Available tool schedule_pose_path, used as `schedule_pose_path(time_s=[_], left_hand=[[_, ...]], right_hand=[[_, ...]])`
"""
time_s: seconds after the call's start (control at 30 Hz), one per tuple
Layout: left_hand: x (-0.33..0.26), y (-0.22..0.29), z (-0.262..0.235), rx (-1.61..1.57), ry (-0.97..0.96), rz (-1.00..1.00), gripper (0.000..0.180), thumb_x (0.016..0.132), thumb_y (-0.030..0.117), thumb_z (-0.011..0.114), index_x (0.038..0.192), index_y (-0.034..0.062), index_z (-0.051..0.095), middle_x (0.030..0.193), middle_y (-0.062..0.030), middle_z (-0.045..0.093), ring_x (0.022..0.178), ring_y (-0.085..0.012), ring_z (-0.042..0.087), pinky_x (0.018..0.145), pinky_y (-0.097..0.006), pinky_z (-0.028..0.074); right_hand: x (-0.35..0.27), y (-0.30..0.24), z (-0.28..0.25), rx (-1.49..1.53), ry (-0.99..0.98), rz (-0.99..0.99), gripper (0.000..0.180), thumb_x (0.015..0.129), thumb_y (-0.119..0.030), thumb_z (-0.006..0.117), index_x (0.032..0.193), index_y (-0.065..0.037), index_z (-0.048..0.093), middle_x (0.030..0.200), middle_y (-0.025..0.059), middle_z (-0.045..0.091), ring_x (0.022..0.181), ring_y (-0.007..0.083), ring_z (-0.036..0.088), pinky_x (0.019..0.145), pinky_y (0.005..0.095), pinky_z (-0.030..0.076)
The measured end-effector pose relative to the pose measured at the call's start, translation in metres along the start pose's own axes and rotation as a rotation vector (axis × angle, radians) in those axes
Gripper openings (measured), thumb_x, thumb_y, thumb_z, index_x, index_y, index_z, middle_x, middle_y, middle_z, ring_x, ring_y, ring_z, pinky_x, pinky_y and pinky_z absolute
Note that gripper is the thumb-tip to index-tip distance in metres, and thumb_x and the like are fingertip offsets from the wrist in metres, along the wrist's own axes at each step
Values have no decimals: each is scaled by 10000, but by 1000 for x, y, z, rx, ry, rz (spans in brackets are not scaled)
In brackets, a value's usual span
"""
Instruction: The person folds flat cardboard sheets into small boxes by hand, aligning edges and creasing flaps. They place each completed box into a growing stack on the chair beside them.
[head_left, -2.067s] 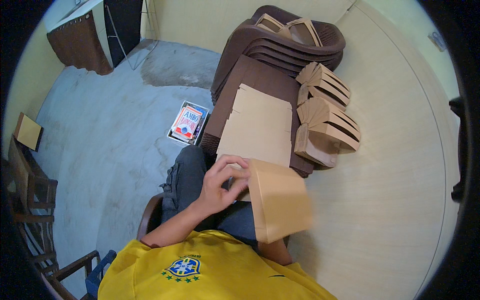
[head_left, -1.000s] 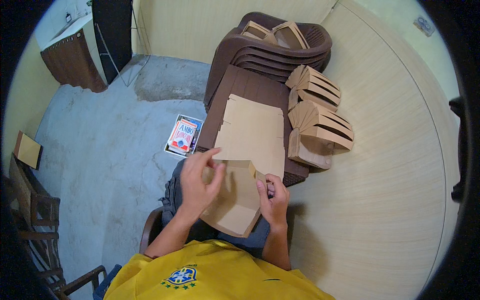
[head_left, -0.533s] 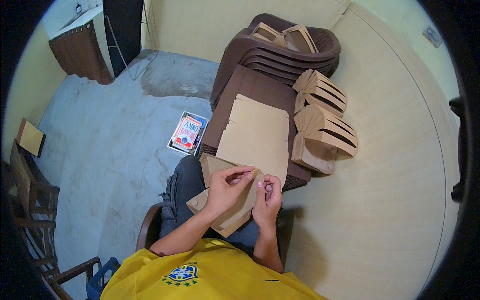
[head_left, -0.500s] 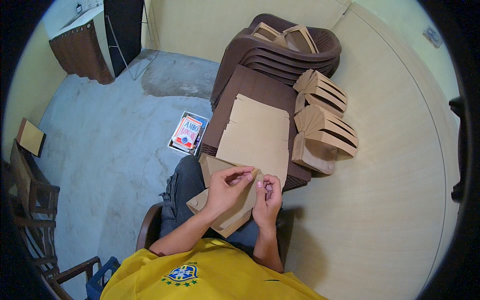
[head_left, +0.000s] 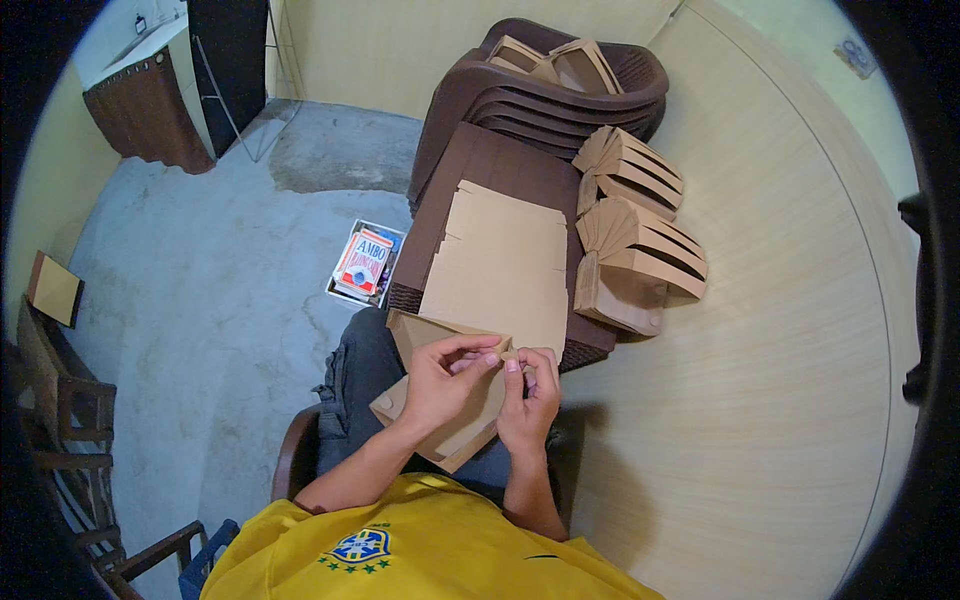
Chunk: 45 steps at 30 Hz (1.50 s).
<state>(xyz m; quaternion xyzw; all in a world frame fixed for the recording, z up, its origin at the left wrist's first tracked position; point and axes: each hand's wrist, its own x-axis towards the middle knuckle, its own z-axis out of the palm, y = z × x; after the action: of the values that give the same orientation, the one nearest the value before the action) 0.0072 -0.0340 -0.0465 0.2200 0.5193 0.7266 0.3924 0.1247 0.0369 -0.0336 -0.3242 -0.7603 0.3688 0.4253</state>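
While the fingers (head_left: 489, 360) of our left hand (head_left: 438, 384) and right hand (head_left: 527, 402) are pinching nearly together at the far right corner of a cardboard box (head_left: 466, 432), we are holding it over our lap (head_left: 352, 385). Beyond, a flat sheet (head_left: 497, 255) is lying on stacked chairs (head_left: 488, 150), slotted cartons (head_left: 614, 226) standing to its right.

We're getting pretty even, medium-bright indoor light, kinda cool and bluish on the floor (head_left: 200, 350). A soft shadow falls on the pale panel (head_left: 760, 350) just right of the right hand (head_left: 530, 405), so we'd call the light from the left. That hand, the left hand (head_left: 437, 385) and the cardboard (head_left: 470, 425) look decently crisp. Fisheye bends the panel's seam; the rims go black.
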Motion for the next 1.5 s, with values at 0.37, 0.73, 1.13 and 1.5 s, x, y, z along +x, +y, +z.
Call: schedule_pose_path(time_s=[0.37, 0.73, 1.13, 1.5], left_hand=[[-6, 13, 1, 4, -5, -2, 269, 965, 25, 827, 1231, -9, 811, 1115, -92, 825, 971, -104, 742, 853, -248, 595], [-12, 13, 1, -66, -62, 66, 255, 992, -17, 783, 1246, -30, 790, 1184, -117, 773, 1055, -150, 752, 913, -267, 610], [-14, 6, 3, 226, 76, 311, 202, 977, -5, 802, 1179, -3, 810, 1038, -53, 746, 903, -79, 705, 719, -204, 527], [-8, -10, 9, 116, 183, 367, 237, 964, 17, 803, 1200, 29, 807, 1101, -37, 771, 925, -95, 680, 793, -246, 539]], right_hand=[[-4, -8, 1, 71, 35, 116, 104, 1038, -93, 695, 1043, 10, 677, 1003, 134, 654, 897, 249, 660, 806, 359, 541], [-3, 2, -11, 116, -71, 42, 108, 1082, -49, 669, 1161, 23, 653, 1120, 60, 584, 975, 117, 602, 838, 233, 492], [2, -15, -1, 220, 38, 88, 103, 1002, 15, 751, 1093, 13, 704, 1131, 76, 662, 1006, 121, 625, 868, 247, 512], [9, -9, -1, 448, -69, 150, 139, 950, 75, 769, 1080, 31, 750, 1171, 80, 636, 1074, 142, 628, 893, 252, 530]])
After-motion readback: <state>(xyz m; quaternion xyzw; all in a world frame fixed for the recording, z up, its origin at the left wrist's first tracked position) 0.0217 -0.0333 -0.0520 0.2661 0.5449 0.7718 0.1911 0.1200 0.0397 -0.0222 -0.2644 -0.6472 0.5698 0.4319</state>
